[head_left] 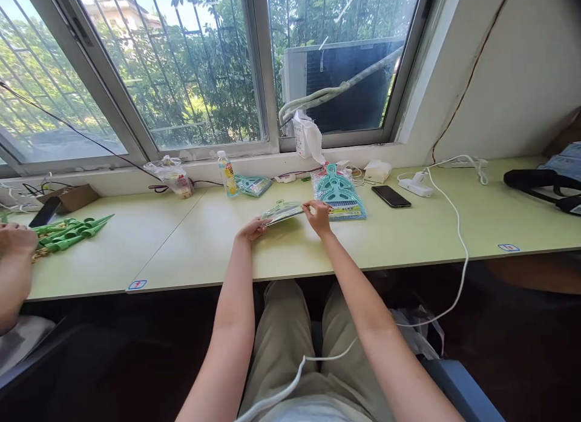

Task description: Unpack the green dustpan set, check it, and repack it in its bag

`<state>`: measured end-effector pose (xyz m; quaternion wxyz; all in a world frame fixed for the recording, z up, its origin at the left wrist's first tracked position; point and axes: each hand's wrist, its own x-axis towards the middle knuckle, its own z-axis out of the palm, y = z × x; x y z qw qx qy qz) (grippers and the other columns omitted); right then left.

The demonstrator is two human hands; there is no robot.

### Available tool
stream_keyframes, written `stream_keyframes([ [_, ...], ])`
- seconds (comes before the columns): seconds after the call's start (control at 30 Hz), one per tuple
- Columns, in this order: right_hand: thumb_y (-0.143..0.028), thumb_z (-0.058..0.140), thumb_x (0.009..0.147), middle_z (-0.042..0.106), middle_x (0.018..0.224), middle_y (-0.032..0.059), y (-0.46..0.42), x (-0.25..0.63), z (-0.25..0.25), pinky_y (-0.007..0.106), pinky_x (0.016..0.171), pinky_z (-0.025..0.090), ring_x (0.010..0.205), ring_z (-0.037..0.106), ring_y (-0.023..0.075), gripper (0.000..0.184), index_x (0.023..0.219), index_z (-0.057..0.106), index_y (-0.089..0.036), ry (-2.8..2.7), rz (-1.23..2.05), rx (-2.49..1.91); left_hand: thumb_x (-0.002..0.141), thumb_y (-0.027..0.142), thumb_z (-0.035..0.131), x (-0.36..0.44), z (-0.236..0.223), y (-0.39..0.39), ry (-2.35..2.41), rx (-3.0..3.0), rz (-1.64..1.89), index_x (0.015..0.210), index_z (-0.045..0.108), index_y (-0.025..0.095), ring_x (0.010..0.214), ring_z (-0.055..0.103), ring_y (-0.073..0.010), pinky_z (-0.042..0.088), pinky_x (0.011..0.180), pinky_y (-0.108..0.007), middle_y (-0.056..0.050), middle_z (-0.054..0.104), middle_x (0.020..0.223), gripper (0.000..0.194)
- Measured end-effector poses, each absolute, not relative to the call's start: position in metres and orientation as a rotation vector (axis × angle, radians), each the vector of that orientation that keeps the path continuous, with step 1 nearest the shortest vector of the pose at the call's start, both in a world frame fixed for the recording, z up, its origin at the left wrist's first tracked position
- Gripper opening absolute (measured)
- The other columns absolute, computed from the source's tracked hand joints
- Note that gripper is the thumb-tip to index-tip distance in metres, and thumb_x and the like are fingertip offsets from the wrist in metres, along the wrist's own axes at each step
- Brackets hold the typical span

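Between my two hands is a flat plastic-wrapped packet point(287, 213), tilted above the table, with a pale green looped piece at its far edge. My left hand point(253, 229) grips its left end from below. At the near right corner, my right hand point(318, 216) pinches its edge with thumb and fingers. Just beyond my right hand lies a stack of bagged teal dustpan-and-brush sets point(338, 189) with yellow labels and dark bristles. Farther back, another teal packet point(254, 186) lies beside a yellow-labelled bottle point(227, 175). What is inside the held packet is hard to make out.
A black phone point(391, 196) and a white power strip point(416, 184) lie right, its cable hanging over the table point(190, 252) edge. At left, another person's hand point(17, 243) is beside green tubular pieces point(75, 233). A tissue pack point(307, 136) stands at the window.
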<state>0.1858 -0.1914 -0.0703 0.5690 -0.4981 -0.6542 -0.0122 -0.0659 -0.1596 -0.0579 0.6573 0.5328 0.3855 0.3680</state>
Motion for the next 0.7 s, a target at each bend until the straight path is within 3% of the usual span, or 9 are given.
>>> stream_keyframes([
  [0.1, -0.026, 0.057, 0.089, 0.070, 0.083, 0.0060, -0.186, 0.186, -0.074, 0.039, 0.091, 0.046, 0.091, 0.063, 0.0242, 0.016, 0.077, 0.067, -0.021, -1.520, -0.021, -1.188, 0.070, 0.017, 0.082, -0.064, -0.057, -0.163, 0.911, 1.197, 0.797, 0.082, 0.055, 0.013, 0.045, 0.035, 0.0007, 0.019, 0.037, -0.012, 0.002, 0.055, 0.066, 0.029],
  [0.23, -0.025, 0.058, 0.087, 0.066, 0.100, 0.0092, -0.183, 0.184, -0.078, 0.042, 0.099, 0.046, 0.103, 0.060, 0.0251, 0.014, 0.080, 0.069, -0.021, -1.444, -0.037, -1.129, 0.066, 0.022, 0.085, -0.063, -0.057, -0.165, 0.913, 1.248, 0.804, 0.081, 0.050, 0.017, 0.044, 0.038, -0.0008, 0.019, 0.039, -0.013, 0.008, 0.046, 0.058, 0.039],
  [0.33, -0.025, 0.060, 0.085, 0.064, 0.114, 0.0109, -0.180, 0.185, -0.082, 0.041, 0.097, 0.050, 0.111, 0.060, 0.0255, 0.011, 0.086, 0.069, -0.020, -1.401, 0.123, -1.113, 0.066, 0.022, 0.085, -0.064, -0.057, -0.167, 0.902, 1.293, 0.802, 0.089, 0.051, 0.017, 0.045, 0.041, -0.0014, 0.025, 0.040, -0.013, 0.006, 0.052, 0.062, 0.041],
  [0.53, -0.015, 0.068, 0.072, 0.060, 0.137, 0.0135, -0.169, 0.189, -0.091, 0.048, 0.111, 0.042, 0.135, 0.051, 0.0275, 0.053, 0.125, 0.061, -0.020, -1.223, 0.524, -1.233, 0.065, 0.012, 0.083, -0.061, -0.054, -0.170, 0.956, 1.362, 0.794, 0.119, 0.056, 0.022, 0.057, 0.054, -0.0048, 0.042, 0.044, -0.014, 0.001, 0.064, 0.088, 0.061],
  [0.63, -0.015, 0.072, 0.068, 0.062, 0.137, 0.0151, -0.163, 0.191, -0.092, 0.046, 0.109, 0.046, 0.134, 0.053, 0.0269, 0.059, 0.126, 0.061, -0.019, -1.087, 0.709, -1.189, 0.069, 0.014, 0.081, -0.059, -0.045, -0.178, 0.939, 1.332, 0.836, 0.131, 0.053, 0.023, 0.060, 0.059, -0.0063, 0.046, 0.046, -0.014, -0.002, 0.067, 0.096, 0.068],
  [0.7, -0.015, 0.072, 0.067, 0.066, 0.131, 0.0143, -0.160, 0.191, -0.091, 0.043, 0.106, 0.050, 0.128, 0.059, 0.0258, 0.055, 0.121, 0.064, -0.017, -1.029, 0.785, -1.133, 0.078, 0.027, 0.076, -0.057, -0.038, -0.190, 0.876, 1.318, 0.885, 0.141, 0.045, 0.024, 0.067, 0.066, -0.0099, 0.050, 0.050, -0.016, -0.005, 0.068, 0.103, 0.070],
])
